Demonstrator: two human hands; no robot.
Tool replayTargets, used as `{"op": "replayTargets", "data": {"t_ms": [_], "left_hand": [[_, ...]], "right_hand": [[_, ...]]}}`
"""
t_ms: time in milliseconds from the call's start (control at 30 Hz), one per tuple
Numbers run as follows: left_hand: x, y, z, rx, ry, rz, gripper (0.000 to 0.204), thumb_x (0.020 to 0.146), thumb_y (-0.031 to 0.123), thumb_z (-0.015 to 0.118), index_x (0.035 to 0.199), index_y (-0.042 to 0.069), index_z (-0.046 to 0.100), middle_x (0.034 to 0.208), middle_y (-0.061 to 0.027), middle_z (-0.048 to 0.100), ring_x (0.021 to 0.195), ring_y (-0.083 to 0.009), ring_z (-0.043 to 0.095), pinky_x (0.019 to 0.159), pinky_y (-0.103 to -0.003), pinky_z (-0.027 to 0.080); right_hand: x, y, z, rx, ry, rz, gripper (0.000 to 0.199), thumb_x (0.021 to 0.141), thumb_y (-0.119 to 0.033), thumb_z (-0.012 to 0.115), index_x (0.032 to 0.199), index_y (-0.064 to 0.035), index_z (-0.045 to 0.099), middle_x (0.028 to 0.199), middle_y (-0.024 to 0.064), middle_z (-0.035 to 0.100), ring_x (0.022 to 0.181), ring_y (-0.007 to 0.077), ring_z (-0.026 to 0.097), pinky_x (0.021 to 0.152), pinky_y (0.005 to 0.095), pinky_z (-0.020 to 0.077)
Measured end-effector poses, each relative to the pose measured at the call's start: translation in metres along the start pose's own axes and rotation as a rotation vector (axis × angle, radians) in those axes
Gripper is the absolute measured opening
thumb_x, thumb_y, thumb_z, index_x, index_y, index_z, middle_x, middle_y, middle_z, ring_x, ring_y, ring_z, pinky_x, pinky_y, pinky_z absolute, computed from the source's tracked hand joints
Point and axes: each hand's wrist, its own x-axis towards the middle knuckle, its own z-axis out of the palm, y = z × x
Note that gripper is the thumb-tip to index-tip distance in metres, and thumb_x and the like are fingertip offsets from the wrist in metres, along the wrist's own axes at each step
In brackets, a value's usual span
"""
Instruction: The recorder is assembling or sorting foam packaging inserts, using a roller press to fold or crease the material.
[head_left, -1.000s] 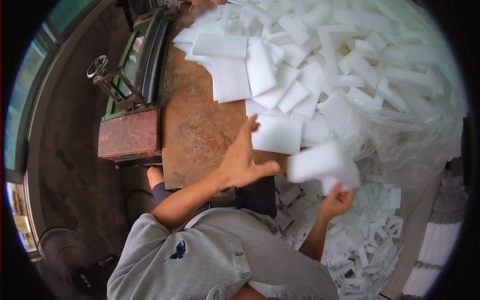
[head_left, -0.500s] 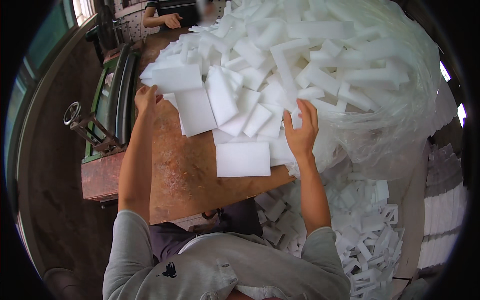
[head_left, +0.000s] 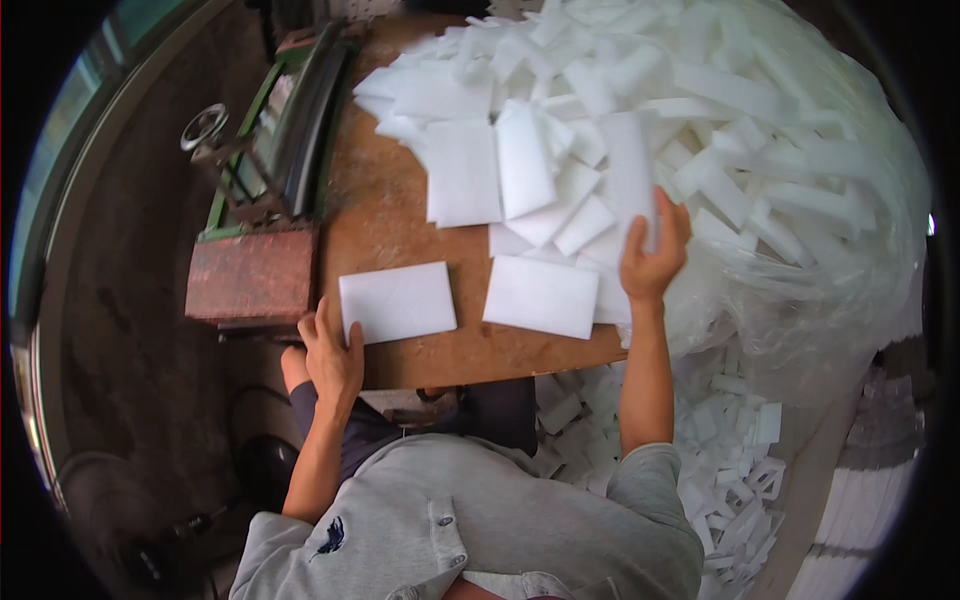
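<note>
A brown wooden table [head_left: 380, 215] carries a big heap of white foam pieces [head_left: 640, 110]. My left hand [head_left: 330, 355] rests at the table's near edge, its fingers on the left side of a flat white foam rectangle [head_left: 398, 300] that lies alone on the wood. My right hand [head_left: 655, 255] grips a long white foam slab [head_left: 630, 175] at the heap's near edge and holds it up. Another white foam rectangle [head_left: 542, 296] lies flat between the two hands.
A green and rust-red metal machine [head_left: 265, 200] with a small wheel stands against the table's left side. A clear plastic bag full of foam [head_left: 800, 260] bulges to the right. Several foam offcuts [head_left: 730, 470] litter the floor at lower right. My grey shirt fills the bottom.
My left hand came down from the heap's far left to the table's near edge, where a foam rectangle now lies. My right hand took hold of a long slab.
</note>
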Motion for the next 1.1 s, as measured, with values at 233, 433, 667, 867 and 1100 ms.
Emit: {"op": "replayTargets", "data": {"t_ms": [233,433,667,867,1100], "left_hand": [[0.003,0.053,-0.071,-0.078,-0.207,0.446,0.093,0.078,0.031,0.090,0.156,0.008,0.043,0.135,-0.0213,0.052,0.113,-0.0377,0.061,0.083,-0.049,0.054],[0.017,0.033,-0.081,-0.099,-0.011,0.299,0.049,0.090,0.014,0.077,0.135,0.006,0.061,0.115,-0.0173,0.061,0.093,-0.0380,0.067,0.071,-0.042,0.054],[0.127,-0.142,-0.186,0.118,0.356,-0.300,0.037,0.095,0.022,0.064,0.123,-0.003,0.064,0.106,-0.0269,0.069,0.101,-0.0440,0.068,0.087,-0.048,0.054],[0.268,-0.233,-0.190,0.193,0.099,-0.277,0.044,0.087,0.024,0.068,0.122,-0.002,0.065,0.109,-0.0260,0.072,0.102,-0.0387,0.072,0.088,-0.048,0.055],[0.352,-0.242,-0.129,0.173,-0.112,-0.246,0.051,0.084,0.025,0.071,0.129,0.002,0.065,0.116,-0.0246,0.073,0.112,-0.0384,0.070,0.095,-0.045,0.055]], "right_hand": [[-0.049,-0.083,0.006,1.316,-1.005,0.806,0.046,0.098,-0.015,0.053,0.135,0.0119,0.059,0.125,0.0190,0.071,0.107,0.0223,0.070,0.095,0.0337,0.0555],[-0.070,-0.131,0.080,1.583,-1.276,1.077,0.051,0.107,-0.032,0.048,0.138,0.0080,0.059,0.119,0.0176,0.071,0.107,0.0241,0.070,0.094,0.0374,0.0557],[-0.055,-0.138,0.140,1.227,-1.195,0.885,0.042,0.111,-0.029,0.052,0.132,0.0054,0.064,0.113,0.0148,0.072,0.103,0.0209,0.070,0.087,0.0339,0.0569],[-0.042,-0.157,0.199,1.098,-1.304,0.764,0.036,0.109,-0.026,0.058,0.126,0.0043,0.068,0.103,0.0091,0.073,0.093,0.0150,0.069,0.080,0.0286,0.0574],[-0.003,-0.173,0.286,0.870,-1.207,0.652,0.033,0.106,-0.027,0.062,0.114,0.0039,0.072,0.096,0.0078,0.072,0.083,0.0128,0.069,0.065,0.0274,0.0563]]}}
